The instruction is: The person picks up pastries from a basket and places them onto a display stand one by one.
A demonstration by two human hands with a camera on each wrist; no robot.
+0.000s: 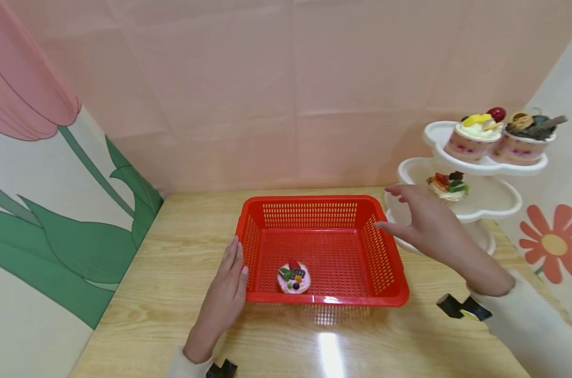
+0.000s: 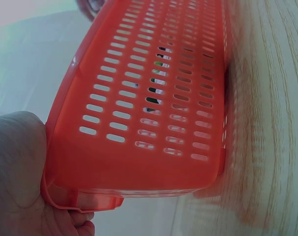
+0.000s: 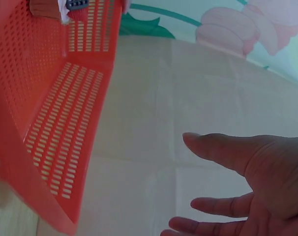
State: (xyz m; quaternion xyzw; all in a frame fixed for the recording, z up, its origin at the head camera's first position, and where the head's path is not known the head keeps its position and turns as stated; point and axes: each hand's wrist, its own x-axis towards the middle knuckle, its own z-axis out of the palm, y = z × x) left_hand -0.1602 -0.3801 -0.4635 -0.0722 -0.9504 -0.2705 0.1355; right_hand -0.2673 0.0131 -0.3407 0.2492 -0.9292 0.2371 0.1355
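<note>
A red plastic basket (image 1: 330, 300) with slotted walls stands on the wooden table. Inside, near its front left, lies a small fruit-topped tart (image 1: 294, 277) with pink cream. My left hand (image 1: 226, 289) holds the basket's left rim near the front corner, thumb over the edge and fingers along the outside; in the left wrist view the fingertips (image 2: 82, 223) curl beneath the lip. Past the basket's right side, my right hand (image 1: 430, 226) is raised with thumb and fingers spread and nothing between them. It overlaps the white tiered stand (image 1: 498, 202) in the head view.
On the stand's top tier are two dessert cups, one with yellow fruit and cream (image 1: 475, 137), one with chocolate topping (image 1: 524, 137). Another fruit tart (image 1: 448, 186) sits one tier down. A pink backdrop (image 1: 267, 105) rises behind the table (image 1: 172, 252).
</note>
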